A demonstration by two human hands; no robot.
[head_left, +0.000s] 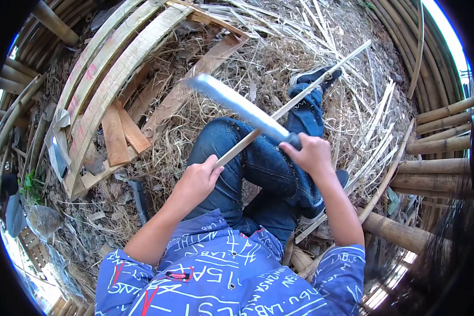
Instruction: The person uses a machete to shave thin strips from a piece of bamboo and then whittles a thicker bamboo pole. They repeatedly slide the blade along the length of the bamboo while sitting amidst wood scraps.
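Observation:
My right hand [309, 152] is wrapped round the dark handle of a long knife [237, 102], whose blade points to the upper left. The blade crosses over a pale bamboo strip [300, 97] above my thigh. My left hand [199, 180] grips the strip's lower end, its thumb and fingers closed on it. From there the strip runs up and to the right, past my shoe, to its far end. Whether the blade touches the strip's surface is hard to tell.
A slatted wooden frame [118, 68] lies at the upper left, with wood pieces [114, 134] beside it. Shavings [268, 58] cover the ground ahead. Split strips [376, 131] lie on the right near bamboo poles [400, 231]. A dark tool-like object [138, 200] is left of my leg.

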